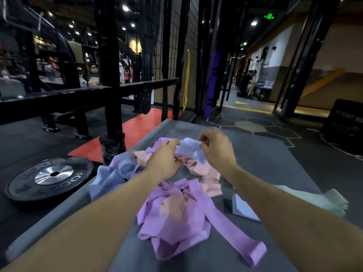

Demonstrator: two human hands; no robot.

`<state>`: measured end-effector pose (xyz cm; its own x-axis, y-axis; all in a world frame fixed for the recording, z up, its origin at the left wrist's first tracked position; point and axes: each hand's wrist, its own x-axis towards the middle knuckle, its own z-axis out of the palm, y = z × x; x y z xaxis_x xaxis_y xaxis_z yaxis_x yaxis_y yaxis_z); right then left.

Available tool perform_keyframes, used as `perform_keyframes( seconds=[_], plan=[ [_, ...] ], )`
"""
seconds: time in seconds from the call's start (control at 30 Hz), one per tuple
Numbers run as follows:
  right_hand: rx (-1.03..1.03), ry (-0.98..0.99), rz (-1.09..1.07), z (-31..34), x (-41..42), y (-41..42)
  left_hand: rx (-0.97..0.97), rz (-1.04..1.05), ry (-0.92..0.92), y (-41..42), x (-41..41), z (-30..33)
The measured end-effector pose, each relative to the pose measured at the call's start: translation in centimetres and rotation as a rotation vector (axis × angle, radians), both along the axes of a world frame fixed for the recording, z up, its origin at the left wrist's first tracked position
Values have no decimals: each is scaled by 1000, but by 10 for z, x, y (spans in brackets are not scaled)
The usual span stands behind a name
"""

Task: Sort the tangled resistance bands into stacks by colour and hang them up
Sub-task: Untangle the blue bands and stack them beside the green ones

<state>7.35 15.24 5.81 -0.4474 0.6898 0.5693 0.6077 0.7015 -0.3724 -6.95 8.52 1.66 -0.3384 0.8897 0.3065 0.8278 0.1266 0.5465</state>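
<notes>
Left hand: the left hand (164, 160) is curled over the middle of the heap, fingertips pinching the near-left end of the pale blue band (189, 149).
Right hand: the right hand (215, 148) is closed in a pinch on the same band's right end, held just above the bench; the two hands are close together with the band bridging them.
Key relation: the blue band lies directly between the hands, its visible length running left to right; neither hand is clearly nearer, both already touch it. My guess is the next pull has to go up and away from the pile to free it.
Near pile: the lilac bands (176, 218) sprawl closest to the body, one loose tail (238, 246) pointing toward the near right.
Middle pile: the peach bands (206, 173) lie under and just right of the hands, woven with the lilac.
Left pile: more blue bands (110, 179) hang over the left edge of the grey bench (275, 158).
Right side: a pale green band (314, 197) lies apart, beside a small blue-white pad (243, 209).
Far: a weight plate (49, 175) lies on the floor to the left; a black rack (110, 75) stands beyond.
Progress: sorting looks early; nothing is hung yet.
</notes>
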Motion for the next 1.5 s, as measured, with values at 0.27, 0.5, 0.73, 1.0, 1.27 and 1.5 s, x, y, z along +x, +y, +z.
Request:
perform_keyframes(
  seconds=[0.27,0.5,0.73,1.0,1.27,1.5],
  plan=[
    [33,264,86,75,46,-54,314,-106,-154,-30,58,68],
    [42,329,37,104,118,-80,339,-229,-452,-54,112,105],
    [-12,139,-35,88,188,-92,256,-360,-817,-74,164,106],
    [-58,-62,1,52,232,-106,-22,-421,-739,-89,194,69],
    [-220,21,-314,2,281,-88,-357,-473,-436,-100,206,12],
    [-398,-47,-414,-50,315,-95,-367,-287,-170,-96,217,-47]
  ],
)
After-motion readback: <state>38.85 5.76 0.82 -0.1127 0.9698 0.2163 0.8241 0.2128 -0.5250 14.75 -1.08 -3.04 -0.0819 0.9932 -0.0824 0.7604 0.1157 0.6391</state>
